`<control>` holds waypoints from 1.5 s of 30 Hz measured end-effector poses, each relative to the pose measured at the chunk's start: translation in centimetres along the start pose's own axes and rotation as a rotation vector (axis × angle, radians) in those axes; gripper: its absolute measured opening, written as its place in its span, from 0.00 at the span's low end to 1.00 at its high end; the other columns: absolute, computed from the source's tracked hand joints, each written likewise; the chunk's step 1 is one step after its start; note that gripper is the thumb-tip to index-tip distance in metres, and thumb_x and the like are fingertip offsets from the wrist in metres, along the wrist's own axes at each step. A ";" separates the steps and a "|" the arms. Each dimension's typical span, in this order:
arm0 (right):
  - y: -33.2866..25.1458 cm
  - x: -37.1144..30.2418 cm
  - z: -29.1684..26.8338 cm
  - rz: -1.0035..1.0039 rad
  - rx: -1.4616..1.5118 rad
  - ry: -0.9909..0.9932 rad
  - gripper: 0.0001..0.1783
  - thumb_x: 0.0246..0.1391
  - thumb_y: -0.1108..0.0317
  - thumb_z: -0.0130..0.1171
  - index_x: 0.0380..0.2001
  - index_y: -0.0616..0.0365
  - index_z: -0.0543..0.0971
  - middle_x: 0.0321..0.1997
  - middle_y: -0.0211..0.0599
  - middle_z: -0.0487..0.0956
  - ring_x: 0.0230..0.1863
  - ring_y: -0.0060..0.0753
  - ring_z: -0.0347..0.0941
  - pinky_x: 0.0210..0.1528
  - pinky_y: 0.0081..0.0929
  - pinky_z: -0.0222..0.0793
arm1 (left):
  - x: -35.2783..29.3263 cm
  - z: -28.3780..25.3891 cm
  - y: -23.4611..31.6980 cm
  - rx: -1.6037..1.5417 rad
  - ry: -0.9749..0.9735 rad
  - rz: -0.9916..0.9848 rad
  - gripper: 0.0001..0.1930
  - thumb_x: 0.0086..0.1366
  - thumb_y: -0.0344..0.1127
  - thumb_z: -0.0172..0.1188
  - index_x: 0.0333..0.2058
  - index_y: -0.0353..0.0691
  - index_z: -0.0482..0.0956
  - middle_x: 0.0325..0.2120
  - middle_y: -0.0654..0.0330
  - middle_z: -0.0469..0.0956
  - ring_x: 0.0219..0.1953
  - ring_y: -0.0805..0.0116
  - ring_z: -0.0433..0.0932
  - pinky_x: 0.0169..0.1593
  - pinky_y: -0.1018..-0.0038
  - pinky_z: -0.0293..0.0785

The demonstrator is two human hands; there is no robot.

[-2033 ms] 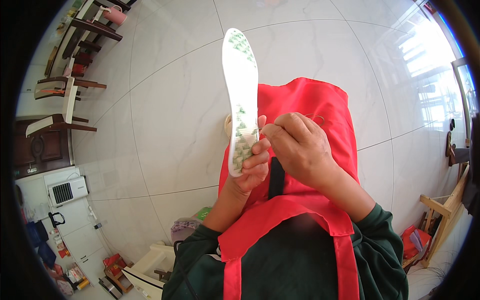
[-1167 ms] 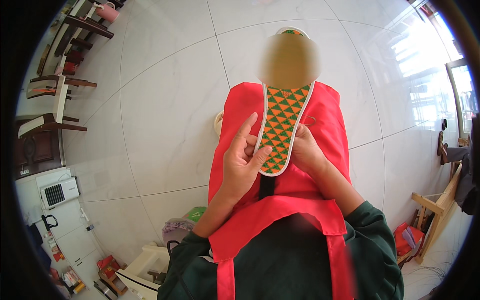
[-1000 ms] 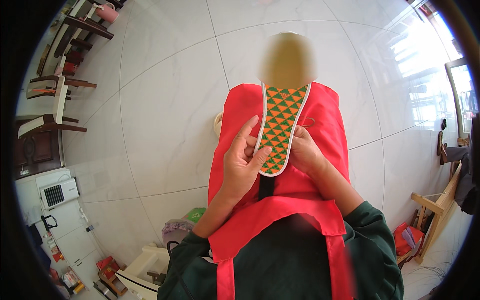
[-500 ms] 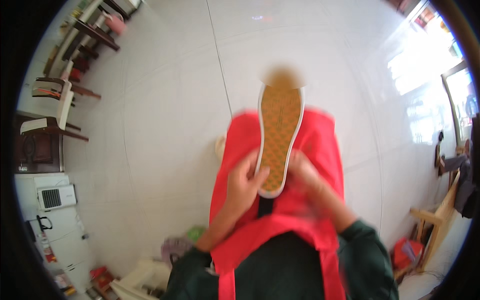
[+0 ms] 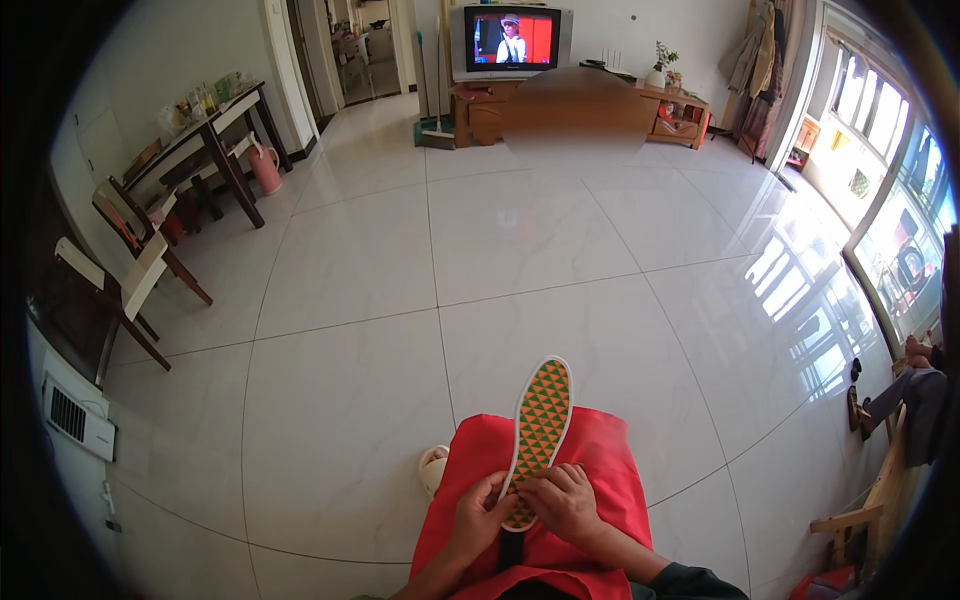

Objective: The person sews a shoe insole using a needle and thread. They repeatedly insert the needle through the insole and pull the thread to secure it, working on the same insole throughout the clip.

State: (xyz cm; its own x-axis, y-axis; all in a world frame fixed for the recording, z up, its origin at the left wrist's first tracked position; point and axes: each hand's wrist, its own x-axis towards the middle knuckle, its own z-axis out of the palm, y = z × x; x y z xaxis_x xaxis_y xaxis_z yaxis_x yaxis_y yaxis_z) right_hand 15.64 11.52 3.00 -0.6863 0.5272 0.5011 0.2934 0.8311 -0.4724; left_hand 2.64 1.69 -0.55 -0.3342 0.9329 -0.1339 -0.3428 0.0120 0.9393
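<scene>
A long insole [image 5: 545, 410] patterned with orange and green triangles and edged in white stands tilted above my lap, toe end pointing away. My left hand [image 5: 482, 512] grips its left edge near the heel, thumb on the patterned face. From the right, my right hand [image 5: 563, 502] closes on the heel part, its curled fingers lying over the face; anything small between those fingertips is hidden. Under both hands a red apron [image 5: 600, 450] covers my lap, with a dark strip [image 5: 510, 550] below the heel.
A light slipper [image 5: 433, 470] shows left of the apron. Chairs [image 5: 140, 280] and a table [image 5: 215, 125] line the left. Far off, a television [image 5: 512, 42] stands on a wooden cabinet [image 5: 480, 115]. At right, a seated person's leg [image 5: 895, 395] shows near a wooden bench [image 5: 850, 520].
My view has tilted up, bringing the television and far wall into sight. My right hand has come from beside the insole's right edge onto its heel part.
</scene>
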 end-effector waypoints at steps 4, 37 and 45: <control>-0.4 0.1 -0.2 0.006 0.031 -0.017 0.10 0.40 0.69 0.64 0.29 0.49 0.78 0.31 0.27 0.75 0.33 0.33 0.71 0.35 0.31 0.65 | -0.4 -0.6 -0.7 0.040 -0.076 0.031 0.20 0.61 0.21 0.55 0.53 0.32 0.66 0.41 0.58 0.75 0.42 0.74 0.76 0.45 0.77 0.74; 6.0 -1.9 -18.6 0.527 0.778 1.160 0.06 0.64 0.69 0.43 0.38 0.58 0.68 0.17 0.23 0.56 0.17 0.14 0.49 0.46 0.26 0.73 | 1.9 -6.6 1.5 0.272 0.618 0.161 0.17 0.57 0.24 0.57 0.46 0.31 0.68 0.33 0.60 0.74 0.34 0.76 0.73 0.38 0.78 0.71; -0.3 1.3 -8.9 0.481 0.485 0.336 0.06 0.56 0.79 0.49 0.35 0.59 0.75 0.36 0.32 0.72 0.35 0.22 0.69 0.38 0.21 0.65 | 0.4 -0.1 4.4 0.070 0.358 0.106 0.12 0.57 0.21 0.58 0.40 0.34 0.67 0.33 0.61 0.73 0.33 0.80 0.72 0.39 0.83 0.71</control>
State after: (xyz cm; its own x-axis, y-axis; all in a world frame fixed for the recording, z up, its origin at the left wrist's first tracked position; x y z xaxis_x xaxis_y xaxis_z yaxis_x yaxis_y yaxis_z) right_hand 20.55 13.53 10.24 -0.2945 0.9018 0.3162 0.1304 0.3657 -0.9216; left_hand 0.90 2.10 3.48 -0.6546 0.7456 -0.1247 -0.2328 -0.0419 0.9716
